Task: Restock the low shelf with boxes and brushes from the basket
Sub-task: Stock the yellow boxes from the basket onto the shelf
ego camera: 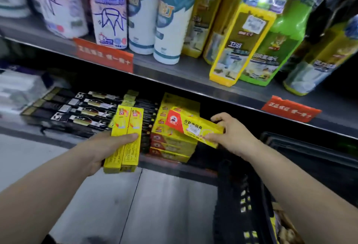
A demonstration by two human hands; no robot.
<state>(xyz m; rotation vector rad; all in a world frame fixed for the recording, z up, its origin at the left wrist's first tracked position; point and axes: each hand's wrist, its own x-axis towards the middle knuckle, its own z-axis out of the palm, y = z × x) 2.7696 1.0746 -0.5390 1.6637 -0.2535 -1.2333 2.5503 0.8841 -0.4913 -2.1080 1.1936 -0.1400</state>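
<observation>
Yellow box pinched in the right hand, hovering over the stack on the low shelf; the left hand grips two more boxes. Best to square it flat on top, edges flush, so nothing slides; the basket waits lower right.

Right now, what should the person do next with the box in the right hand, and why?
Probably lower the box in the right hand flat onto the yellow stack. It is tilted over that stack of matching boxes, gripped at its right end, and the left hand holds two more boxes that could follow.
</observation>
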